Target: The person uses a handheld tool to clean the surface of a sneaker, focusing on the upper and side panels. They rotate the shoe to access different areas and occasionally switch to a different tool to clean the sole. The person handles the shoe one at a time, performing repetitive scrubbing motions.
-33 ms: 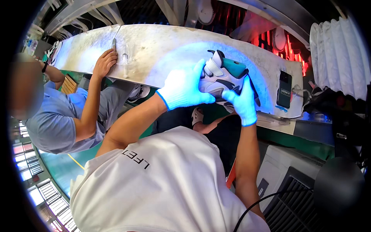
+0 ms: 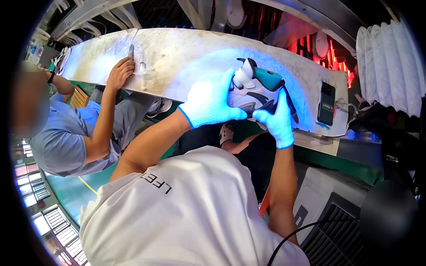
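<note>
Gloves cover both your hands: left hand (image 2: 209, 103) and right hand (image 2: 277, 119) clamp the teal-and-white sneaker (image 2: 257, 88) above the worktable (image 2: 177, 57), steadying it under blue light.

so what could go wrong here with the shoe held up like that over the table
1. The shoe is gripped by both gloved hands, left hand and right hand, near the edge of the table; a slip in the gloves could drop it off the near side.
2. A dark phone lies close to the right of the shoe and might get knocked.
3. A co-worker's hand rests on the same table, so a sudden swing left could bump it.
</note>
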The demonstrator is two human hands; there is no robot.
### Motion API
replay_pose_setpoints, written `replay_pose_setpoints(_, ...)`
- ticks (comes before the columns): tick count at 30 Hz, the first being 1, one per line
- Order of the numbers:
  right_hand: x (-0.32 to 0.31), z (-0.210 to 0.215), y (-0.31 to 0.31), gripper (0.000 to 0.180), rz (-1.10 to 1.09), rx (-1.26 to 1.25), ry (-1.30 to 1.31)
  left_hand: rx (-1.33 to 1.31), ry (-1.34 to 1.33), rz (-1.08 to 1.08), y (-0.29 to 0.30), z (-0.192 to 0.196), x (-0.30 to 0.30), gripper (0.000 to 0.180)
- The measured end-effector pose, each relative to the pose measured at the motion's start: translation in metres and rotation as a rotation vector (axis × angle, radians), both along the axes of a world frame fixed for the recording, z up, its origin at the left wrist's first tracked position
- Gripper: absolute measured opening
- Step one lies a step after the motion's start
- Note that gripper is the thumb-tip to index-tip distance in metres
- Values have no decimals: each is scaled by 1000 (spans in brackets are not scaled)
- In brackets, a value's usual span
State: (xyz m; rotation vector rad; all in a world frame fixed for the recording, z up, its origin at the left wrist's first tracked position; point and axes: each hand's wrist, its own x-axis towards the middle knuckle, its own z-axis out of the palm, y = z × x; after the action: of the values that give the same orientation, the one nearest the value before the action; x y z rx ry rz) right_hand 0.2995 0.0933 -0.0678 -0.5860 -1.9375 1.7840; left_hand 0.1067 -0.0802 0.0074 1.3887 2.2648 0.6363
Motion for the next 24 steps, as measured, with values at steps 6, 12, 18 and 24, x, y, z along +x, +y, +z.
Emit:
replay_pose_setpoints(6, 3, 14, -15, 123, -83, 66, -68, 11, 45, 36, 9, -5, 4, 105)
replay_pose_setpoints(12, 1, 4, -5, 97, -13, 5, -29, 97, -4, 27, 9, -7, 3, 93)
replay_pose_setpoints(18, 17, -21, 25, 53, -289, -19, -237, 18, 4, 37, 7, -3, 1, 103)
replay_pose_setpoints(24, 28, -40, 58, 69, -345, 1085, -595, 32, -63, 78, 13, 1, 1, 118)
